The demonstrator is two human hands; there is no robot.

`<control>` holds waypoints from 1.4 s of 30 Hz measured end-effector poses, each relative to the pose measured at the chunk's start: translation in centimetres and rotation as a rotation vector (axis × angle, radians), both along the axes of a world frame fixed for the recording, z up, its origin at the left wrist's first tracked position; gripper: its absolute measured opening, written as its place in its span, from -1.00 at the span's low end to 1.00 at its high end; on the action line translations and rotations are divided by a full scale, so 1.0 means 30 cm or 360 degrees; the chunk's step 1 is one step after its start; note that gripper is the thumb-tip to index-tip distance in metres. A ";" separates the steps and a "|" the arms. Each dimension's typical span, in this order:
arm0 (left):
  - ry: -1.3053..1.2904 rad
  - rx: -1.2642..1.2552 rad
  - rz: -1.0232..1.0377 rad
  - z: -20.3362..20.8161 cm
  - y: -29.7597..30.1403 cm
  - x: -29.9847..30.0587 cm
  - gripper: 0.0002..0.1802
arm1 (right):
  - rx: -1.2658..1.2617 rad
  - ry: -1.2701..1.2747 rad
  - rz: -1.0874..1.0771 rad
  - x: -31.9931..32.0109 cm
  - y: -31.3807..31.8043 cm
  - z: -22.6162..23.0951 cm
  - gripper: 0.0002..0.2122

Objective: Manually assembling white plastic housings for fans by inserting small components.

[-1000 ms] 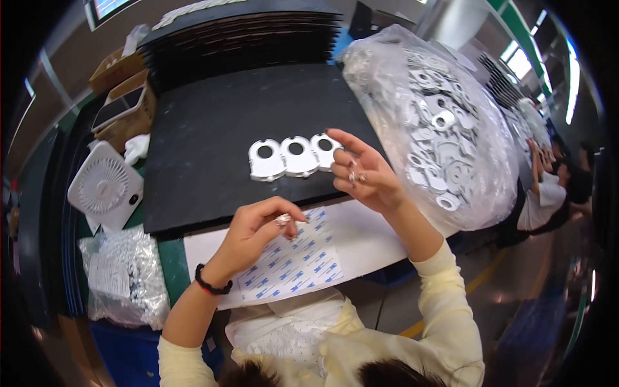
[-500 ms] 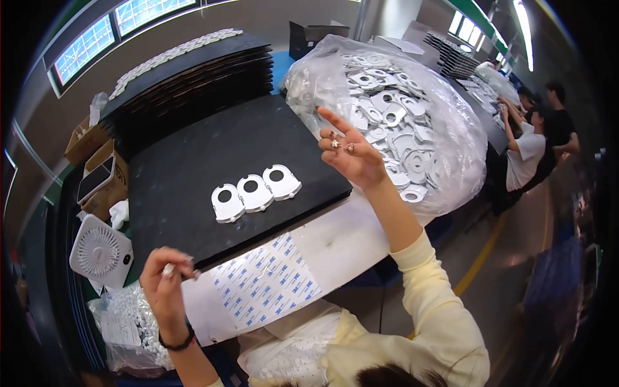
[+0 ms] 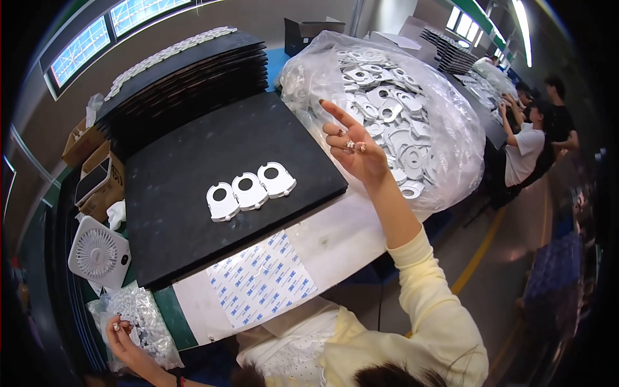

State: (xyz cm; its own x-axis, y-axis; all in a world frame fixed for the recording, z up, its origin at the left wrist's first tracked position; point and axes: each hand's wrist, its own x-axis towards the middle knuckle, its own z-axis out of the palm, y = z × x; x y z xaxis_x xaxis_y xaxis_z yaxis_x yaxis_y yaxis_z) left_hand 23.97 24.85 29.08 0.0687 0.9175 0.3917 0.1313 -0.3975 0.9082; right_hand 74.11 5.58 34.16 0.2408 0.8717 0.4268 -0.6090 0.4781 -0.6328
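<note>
Low on the left, my left hand (image 3: 124,340) is at a clear plastic bag (image 3: 161,335) of small white parts. Its fingers are curled in among the parts; whatever they pinch is too small to make out. My right hand (image 3: 358,145) is raised beside a big clear bag, index finger stretched out and the other fingers loosely bent, with nothing seen in it. Three white plastic plates (image 3: 247,191), each rounded with a round hole, lie side by side on a black board (image 3: 174,155). Many similar white plates (image 3: 412,138) fill the big bag (image 3: 461,148).
A sheet with blue print (image 3: 261,280) lies at the table's front edge. A white fan (image 3: 100,251), cardboard boxes (image 3: 106,193) and a phone-like device (image 3: 92,184) stand left. Stacked black boards (image 3: 187,84) rise behind. Other people (image 3: 525,145) work far right.
My left hand has moved down and left, from the board's front corner to the bag of small parts. My right hand stays raised, with little movement. The three plates remain in place.
</note>
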 end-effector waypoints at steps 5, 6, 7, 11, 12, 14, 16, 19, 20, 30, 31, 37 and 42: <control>0.0989 0.0130 0.0442 -0.098 0.015 -0.121 -0.82 | 0.0054 -0.0047 0.0082 -0.004 -0.016 0.011 -0.10; 0.0986 0.0129 0.0430 -0.114 0.016 -0.132 -0.82 | 0.0050 -0.0050 0.0071 -0.001 -0.021 0.011 -0.10; 0.1137 0.0213 0.0392 -0.118 0.012 -0.137 -0.83 | 0.0068 -0.0041 0.0056 0.007 -0.022 0.016 -0.10; 0.1229 0.0201 0.0162 -0.125 0.016 -0.142 -0.84 | 0.0207 0.0066 -0.0064 0.068 -0.037 0.023 -0.13; 0.1225 0.0200 0.0156 -0.123 0.016 -0.139 -0.84 | 0.0281 0.0114 -0.0079 0.088 -0.043 0.019 -0.16; 0.1220 0.0045 0.0086 -0.095 0.007 -0.118 -0.81 | 0.0440 0.0246 -0.0031 0.139 -0.069 0.014 -0.23; 0.1200 0.0108 0.0004 -0.094 0.012 -0.109 -0.79 | 0.0578 0.0238 -0.0054 0.193 -0.100 0.013 -0.28; 0.1237 0.0231 -0.0056 -0.106 0.019 -0.136 -0.73 | 0.0632 0.0349 -0.0137 0.222 -0.136 0.007 -0.31; 0.1296 0.0285 -0.0028 -0.116 0.028 -0.156 -0.69 | 0.0624 0.0333 -0.0146 0.236 -0.138 -0.002 -0.31; 0.1463 0.0198 -0.0005 -0.005 -0.058 -0.081 -0.67 | -0.0043 -0.0251 -0.0686 0.191 -0.127 0.027 -0.46; 0.1459 0.0205 -0.0019 -0.009 -0.052 -0.084 -0.67 | -0.0044 -0.0254 -0.0702 0.193 -0.126 0.024 -0.46; 0.1319 0.0346 -0.0113 -0.048 -0.033 -0.119 -0.66 | -0.0153 -0.0342 -0.0732 0.189 -0.104 0.010 -0.47; 0.1531 0.0342 0.0050 -0.032 -0.039 -0.122 -0.69 | -0.0177 -0.0346 -0.0723 0.189 -0.107 0.008 -0.48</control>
State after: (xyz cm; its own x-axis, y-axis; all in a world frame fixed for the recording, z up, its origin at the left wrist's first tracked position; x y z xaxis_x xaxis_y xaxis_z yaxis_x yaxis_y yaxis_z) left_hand 20.30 23.69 28.11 0.4220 0.8404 0.3400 0.7897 -0.5249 0.3174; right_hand 79.77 2.37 34.39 0.5220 0.7425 0.4199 -0.2041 0.5867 -0.7837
